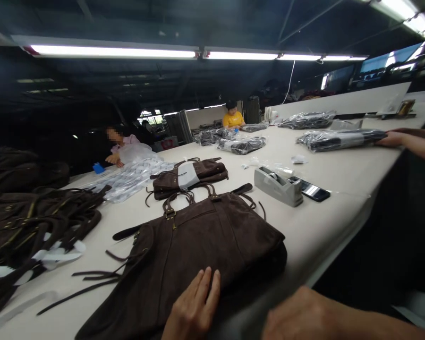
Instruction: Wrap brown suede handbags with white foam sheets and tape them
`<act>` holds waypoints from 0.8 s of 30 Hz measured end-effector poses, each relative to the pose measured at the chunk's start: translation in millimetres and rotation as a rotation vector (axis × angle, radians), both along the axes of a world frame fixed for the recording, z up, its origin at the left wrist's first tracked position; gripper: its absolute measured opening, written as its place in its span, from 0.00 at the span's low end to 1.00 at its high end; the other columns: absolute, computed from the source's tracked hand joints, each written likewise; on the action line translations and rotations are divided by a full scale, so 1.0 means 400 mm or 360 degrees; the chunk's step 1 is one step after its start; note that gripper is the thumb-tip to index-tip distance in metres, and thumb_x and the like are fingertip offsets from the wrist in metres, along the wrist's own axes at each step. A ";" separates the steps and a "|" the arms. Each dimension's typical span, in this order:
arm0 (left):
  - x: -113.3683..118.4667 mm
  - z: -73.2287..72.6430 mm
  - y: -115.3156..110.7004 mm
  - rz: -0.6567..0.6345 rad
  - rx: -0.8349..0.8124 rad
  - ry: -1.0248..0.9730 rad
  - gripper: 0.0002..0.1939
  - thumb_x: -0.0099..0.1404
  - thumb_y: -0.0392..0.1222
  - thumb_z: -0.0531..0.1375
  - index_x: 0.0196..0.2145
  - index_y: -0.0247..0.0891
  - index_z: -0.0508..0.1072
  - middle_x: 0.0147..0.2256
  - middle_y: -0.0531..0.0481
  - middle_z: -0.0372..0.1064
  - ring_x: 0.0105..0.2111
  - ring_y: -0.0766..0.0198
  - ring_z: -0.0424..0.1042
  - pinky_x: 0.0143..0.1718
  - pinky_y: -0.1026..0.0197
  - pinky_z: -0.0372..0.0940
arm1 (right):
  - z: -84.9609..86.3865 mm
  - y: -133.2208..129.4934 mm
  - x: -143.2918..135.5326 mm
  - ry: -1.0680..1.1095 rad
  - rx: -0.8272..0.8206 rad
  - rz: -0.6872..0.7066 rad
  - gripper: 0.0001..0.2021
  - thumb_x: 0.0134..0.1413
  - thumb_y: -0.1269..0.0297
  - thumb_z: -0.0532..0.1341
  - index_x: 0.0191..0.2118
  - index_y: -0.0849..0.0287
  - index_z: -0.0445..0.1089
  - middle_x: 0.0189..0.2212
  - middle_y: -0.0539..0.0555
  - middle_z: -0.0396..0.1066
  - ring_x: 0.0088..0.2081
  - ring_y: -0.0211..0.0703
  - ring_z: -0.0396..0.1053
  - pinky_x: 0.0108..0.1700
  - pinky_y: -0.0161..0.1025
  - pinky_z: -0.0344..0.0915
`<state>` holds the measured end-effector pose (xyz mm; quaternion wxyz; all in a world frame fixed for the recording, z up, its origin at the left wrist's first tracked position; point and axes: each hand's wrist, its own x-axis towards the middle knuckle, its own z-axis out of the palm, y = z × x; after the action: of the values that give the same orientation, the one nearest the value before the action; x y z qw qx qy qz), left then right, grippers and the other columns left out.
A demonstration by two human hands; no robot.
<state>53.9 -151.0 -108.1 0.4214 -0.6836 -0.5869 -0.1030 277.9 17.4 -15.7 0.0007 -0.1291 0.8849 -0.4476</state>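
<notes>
A dark brown suede handbag (198, 241) lies flat on the table in front of me, its handles and buckles pointing away and its thin straps trailing left. My left hand (194, 304) rests on the lower part of the bag with fingers stretched out. My right hand (301, 311) is low in the view, just right of the bag's near edge. It is smeared by motion, and its fingers cannot be made out. Beyond the handles lies a folded brown bag (210, 172) with a white paper band (188, 175) around it.
On the white table (340, 222) stand a grey tape dispenser (278, 186) and a phone (315, 190). Brown bags (31, 217) are piled at left. Plastic-wrapped bags (242, 145) lie farther back. Co-workers sit along the far side; another person's hand (393, 138) holds a wrapped bag (340, 140) at right.
</notes>
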 end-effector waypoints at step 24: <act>-0.127 0.131 -0.085 0.0881 -0.1307 -0.0698 0.41 0.54 0.32 0.55 0.65 0.42 0.49 0.65 0.43 0.46 0.63 0.50 0.50 0.59 0.47 0.59 | -0.225 0.132 -0.255 0.1027 0.1488 -0.0386 0.17 0.62 0.76 0.49 0.54 0.72 0.66 0.52 0.66 0.69 0.51 0.50 0.69 0.53 0.46 0.66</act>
<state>3.0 -185.2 -55.7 -0.0015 -0.5742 -0.8113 0.1095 176.0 70.2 -105.6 -0.2633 -0.1426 0.9525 0.0559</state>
